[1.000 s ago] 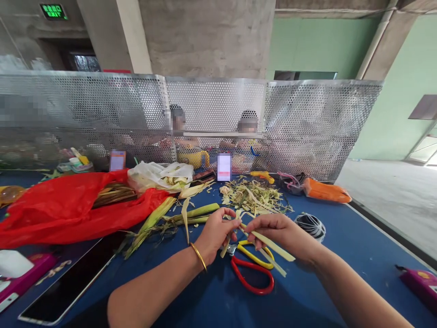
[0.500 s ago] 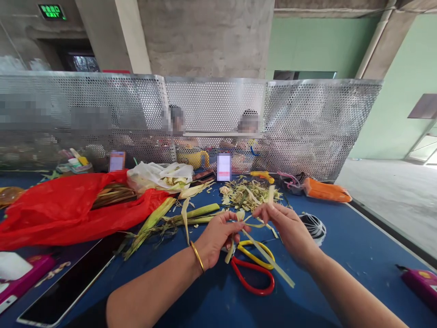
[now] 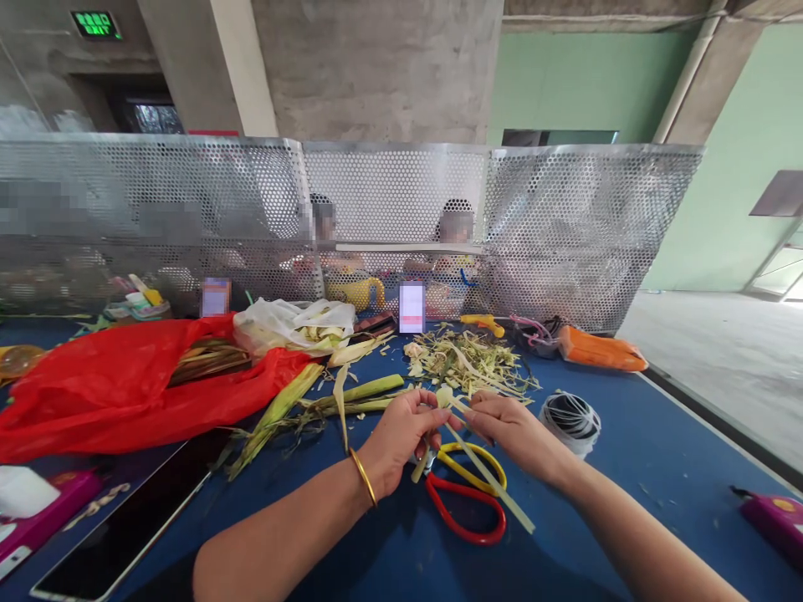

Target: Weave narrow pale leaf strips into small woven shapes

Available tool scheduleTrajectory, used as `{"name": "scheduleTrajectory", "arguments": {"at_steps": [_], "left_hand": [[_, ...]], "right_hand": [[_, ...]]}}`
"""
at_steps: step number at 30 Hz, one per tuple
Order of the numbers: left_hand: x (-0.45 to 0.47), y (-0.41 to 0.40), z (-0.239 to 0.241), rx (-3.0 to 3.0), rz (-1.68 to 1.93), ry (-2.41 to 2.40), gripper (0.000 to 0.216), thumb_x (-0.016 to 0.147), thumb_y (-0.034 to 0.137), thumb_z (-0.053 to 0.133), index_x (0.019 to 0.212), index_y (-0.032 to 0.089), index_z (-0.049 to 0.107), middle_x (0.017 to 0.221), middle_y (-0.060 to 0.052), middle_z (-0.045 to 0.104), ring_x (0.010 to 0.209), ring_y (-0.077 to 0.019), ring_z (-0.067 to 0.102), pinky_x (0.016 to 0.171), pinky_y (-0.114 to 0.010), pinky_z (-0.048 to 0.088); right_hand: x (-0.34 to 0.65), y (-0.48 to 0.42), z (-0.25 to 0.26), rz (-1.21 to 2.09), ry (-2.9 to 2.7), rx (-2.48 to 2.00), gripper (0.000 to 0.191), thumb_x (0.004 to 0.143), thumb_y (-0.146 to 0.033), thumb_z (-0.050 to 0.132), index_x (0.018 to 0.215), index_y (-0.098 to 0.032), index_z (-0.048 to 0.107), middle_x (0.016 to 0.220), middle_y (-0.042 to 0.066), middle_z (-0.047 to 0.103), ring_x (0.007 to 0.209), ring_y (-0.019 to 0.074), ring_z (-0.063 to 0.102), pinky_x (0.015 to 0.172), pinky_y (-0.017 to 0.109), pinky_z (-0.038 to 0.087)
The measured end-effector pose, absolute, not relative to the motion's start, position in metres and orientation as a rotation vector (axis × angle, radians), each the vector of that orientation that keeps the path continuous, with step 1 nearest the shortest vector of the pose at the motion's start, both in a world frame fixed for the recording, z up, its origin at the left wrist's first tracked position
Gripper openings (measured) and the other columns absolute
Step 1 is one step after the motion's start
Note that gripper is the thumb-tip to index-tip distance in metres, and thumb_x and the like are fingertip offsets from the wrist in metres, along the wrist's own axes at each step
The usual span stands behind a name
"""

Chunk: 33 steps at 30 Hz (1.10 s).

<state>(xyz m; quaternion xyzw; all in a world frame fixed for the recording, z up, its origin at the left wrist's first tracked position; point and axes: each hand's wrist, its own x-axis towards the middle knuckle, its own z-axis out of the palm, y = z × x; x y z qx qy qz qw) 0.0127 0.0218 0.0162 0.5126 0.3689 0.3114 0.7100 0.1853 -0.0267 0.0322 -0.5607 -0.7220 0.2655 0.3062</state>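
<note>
Pale corn husk strips (image 3: 495, 482) run between my two hands above the blue table. My left hand (image 3: 411, 435), with a gold bangle at its wrist, pinches the strips where they gather into a small bunch. Close beside it, my right hand (image 3: 505, 426) is closed on a strip leading from that bunch; its fingertips are partly hidden. One long strip end hangs down to the right. Beneath the hands lie scissors (image 3: 467, 510) with one red and one yellow handle; their blades are hidden. To the right rests a ball of whitish string (image 3: 570, 422).
Husk scraps (image 3: 470, 359) are heaped beyond my hands. Left are green husks (image 3: 282, 410), a red plastic bag (image 3: 113, 385) and a dark tablet-like slab (image 3: 131, 518). An orange packet (image 3: 602, 349) sits back right. A perforated metal screen (image 3: 401, 184) stands behind, with people beyond.
My right hand has come down and closer to my left, drawing its strip with it. The raised strip end above the right hand no longer shows. My left hand has hardly moved.
</note>
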Motion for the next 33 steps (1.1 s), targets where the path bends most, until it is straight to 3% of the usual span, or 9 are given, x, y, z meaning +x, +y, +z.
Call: {"name": "scheduleTrajectory", "arguments": {"at_steps": [6,10,12,14,16,20,28,33], "left_hand": [[0.014,0.017,0.017,1.250,0.679,0.870,0.024,0.071,0.027,0.064,0.087,0.017,0.049,0.071,-0.001,0.067,0.042,-0.0055,0.049,0.035,-0.016,0.026],[0.013,0.015,0.019,1.353,0.636,0.874,0.014,0.070,0.024,0.063,0.077,0.014,0.058,0.063,-0.001,0.064,0.042,-0.0074,0.052,0.036,-0.016,0.030],[0.013,0.013,0.020,1.393,0.615,0.870,0.011,0.069,0.024,0.063,0.072,0.013,0.061,0.058,0.000,0.061,0.042,-0.0078,0.052,0.035,-0.016,0.029],[0.014,0.012,0.021,1.429,0.580,0.856,0.013,0.069,0.026,0.065,0.070,0.013,0.064,0.058,0.000,0.061,0.041,-0.0073,0.051,0.035,-0.016,0.028],[0.014,0.010,0.022,1.452,0.540,0.848,0.015,0.068,0.027,0.067,0.069,0.012,0.067,0.058,0.000,0.062,0.040,-0.0067,0.050,0.034,-0.016,0.028],[0.015,0.007,0.021,1.476,0.476,0.861,0.011,0.068,0.024,0.066,0.068,0.013,0.069,0.046,0.002,0.056,0.036,-0.0070,0.048,0.034,-0.016,0.029],[0.016,0.004,0.020,1.461,0.375,0.815,0.013,0.068,0.024,0.063,0.070,0.012,0.068,0.052,0.000,0.061,0.039,-0.0075,0.051,0.035,-0.016,0.031],[0.013,0.006,0.021,1.462,0.336,0.758,0.016,0.070,0.028,0.065,0.070,0.013,0.069,0.051,0.000,0.061,0.041,-0.0071,0.050,0.037,-0.016,0.032]], "right_hand": [[0.180,-0.029,0.030,0.603,-1.958,-1.571,0.041,0.091,-0.034,0.042,0.056,-0.017,0.054,0.068,0.000,0.049,0.063,0.0118,0.048,0.059,0.024,0.036],[0.178,-0.033,0.032,0.399,-1.938,-1.727,0.034,0.087,-0.035,0.050,0.059,-0.018,0.059,0.063,-0.002,0.052,0.058,0.0107,0.047,0.053,0.023,0.029],[0.177,-0.033,0.031,0.384,-1.866,-1.758,0.021,0.081,-0.034,0.058,0.065,-0.019,0.059,0.058,-0.004,0.052,0.055,0.0104,0.045,0.051,0.022,0.027],[0.177,-0.032,0.030,0.464,-1.790,-1.733,0.012,0.076,-0.031,0.064,0.077,-0.020,0.058,0.057,-0.006,0.052,0.054,0.0103,0.045,0.050,0.022,0.028],[0.177,-0.030,0.026,0.578,-1.751,-1.683,0.015,0.076,-0.033,0.063,0.081,-0.020,0.059,0.058,-0.006,0.052,0.054,0.0102,0.044,0.050,0.021,0.029],[0.179,-0.025,0.021,0.716,-1.723,-1.557,0.030,0.081,-0.041,0.054,0.065,-0.017,0.058,0.059,-0.003,0.051,0.057,0.0105,0.042,0.053,0.022,0.031],[0.180,-0.026,0.029,1.120,-1.516,-1.478,0.022,0.066,-0.036,0.064,0.061,-0.017,0.055,0.053,-0.005,0.045,0.053,0.0088,0.036,0.050,0.023,0.027],[0.174,-0.028,0.031,1.189,-1.305,-1.357,0.023,0.068,-0.036,0.065,0.063,-0.017,0.053,0.050,-0.007,0.044,0.046,0.0067,0.035,0.046,0.021,0.026]]}}
